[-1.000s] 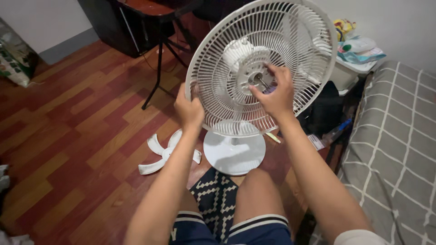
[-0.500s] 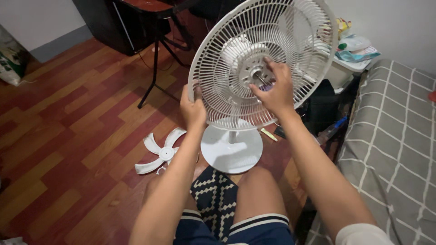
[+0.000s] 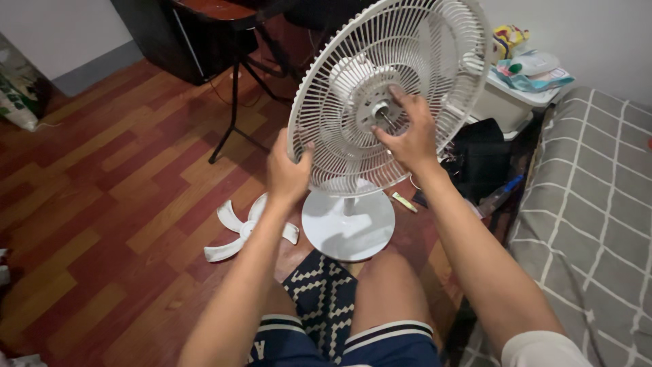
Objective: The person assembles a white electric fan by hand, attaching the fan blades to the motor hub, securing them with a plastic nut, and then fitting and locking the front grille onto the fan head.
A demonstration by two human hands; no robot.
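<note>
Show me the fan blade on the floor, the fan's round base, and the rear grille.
fan blade (image 3: 239,231), head view, hub.
round base (image 3: 348,228), head view, top surface.
rear grille (image 3: 435,47), head view, upper ribs.

The left hand (image 3: 286,173) grips the lower left rim of a white fan guard (image 3: 390,95), while the right hand (image 3: 406,139) sits at its centre, fingers around the hub where the metal motor shaft (image 3: 382,114) pokes out. The guard stands tilted on a round white base (image 3: 348,224) on the wooden floor (image 3: 102,197) — a loose white fan blade (image 3: 246,230) lies just left of that base. A grey checked bed (image 3: 591,224) runs along the right, and a dark desk (image 3: 210,27) stands behind.
</note>
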